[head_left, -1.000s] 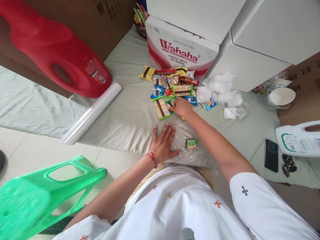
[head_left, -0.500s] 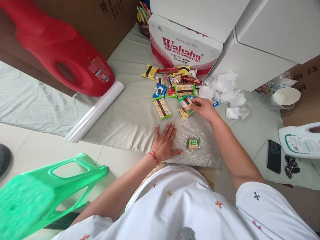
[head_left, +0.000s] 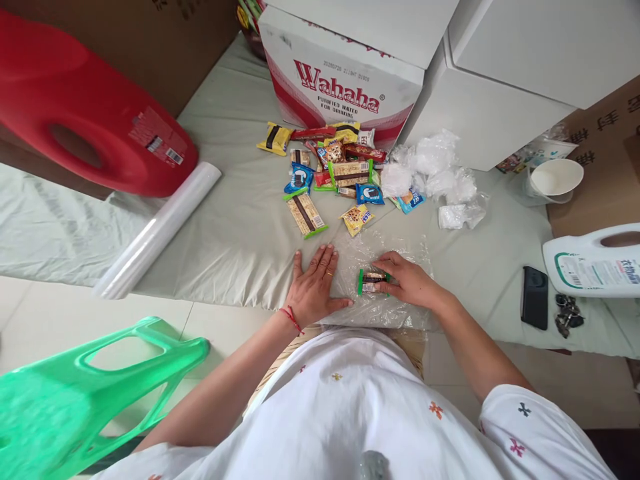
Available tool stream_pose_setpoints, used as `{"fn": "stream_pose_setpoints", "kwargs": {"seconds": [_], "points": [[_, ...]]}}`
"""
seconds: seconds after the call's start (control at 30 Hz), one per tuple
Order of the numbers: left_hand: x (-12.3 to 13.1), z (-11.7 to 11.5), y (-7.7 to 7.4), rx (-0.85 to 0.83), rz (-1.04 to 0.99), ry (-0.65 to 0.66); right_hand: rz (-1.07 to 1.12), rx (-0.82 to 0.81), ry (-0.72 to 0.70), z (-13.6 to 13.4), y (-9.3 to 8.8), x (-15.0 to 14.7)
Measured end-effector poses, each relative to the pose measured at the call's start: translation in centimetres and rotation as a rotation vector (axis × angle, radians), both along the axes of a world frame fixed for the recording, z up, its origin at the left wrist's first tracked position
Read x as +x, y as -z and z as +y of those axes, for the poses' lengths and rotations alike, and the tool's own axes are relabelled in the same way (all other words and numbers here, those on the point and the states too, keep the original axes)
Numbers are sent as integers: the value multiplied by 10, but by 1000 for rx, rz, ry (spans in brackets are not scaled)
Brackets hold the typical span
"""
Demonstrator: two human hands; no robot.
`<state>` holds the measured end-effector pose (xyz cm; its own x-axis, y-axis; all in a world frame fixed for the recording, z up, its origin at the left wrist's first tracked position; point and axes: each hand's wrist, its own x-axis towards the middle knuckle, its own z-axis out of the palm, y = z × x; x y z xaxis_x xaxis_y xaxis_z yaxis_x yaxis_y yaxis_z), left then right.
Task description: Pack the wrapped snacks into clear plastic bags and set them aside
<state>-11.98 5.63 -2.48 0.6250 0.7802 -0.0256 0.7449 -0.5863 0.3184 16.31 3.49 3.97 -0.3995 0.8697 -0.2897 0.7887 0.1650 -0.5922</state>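
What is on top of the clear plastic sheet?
Over the plastic sheet, the right hand holds a snack packet; the left hand lies at the sheet's left edge. Whatever is under the packet and the hands is covered.

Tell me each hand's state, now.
Left hand: open, flat at the edge of the plastic film, holding nothing.
Right hand: closed on a green-ended snack pack over the film.

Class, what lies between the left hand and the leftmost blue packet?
The head view shows a green-ended bar between the left hand and blue packet.
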Motion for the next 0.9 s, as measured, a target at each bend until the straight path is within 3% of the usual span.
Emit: {"fn": "stream_pose_setpoints", "kwargs": {"seconds": [0.27,0.57,0.8,0.9], "points": [[2,0,1,16,13,-6,-314,142,-157,-10,-7,-34],[2,1,-1,-16,12,-13,-235,107,62,1,-16,-25],[1,0,0,-15,-15,-14,-324,46,7,-3,-8,-49],[1,0,0,-18,-16,-3,-282,-4,-1,7,-13,-49]]}}
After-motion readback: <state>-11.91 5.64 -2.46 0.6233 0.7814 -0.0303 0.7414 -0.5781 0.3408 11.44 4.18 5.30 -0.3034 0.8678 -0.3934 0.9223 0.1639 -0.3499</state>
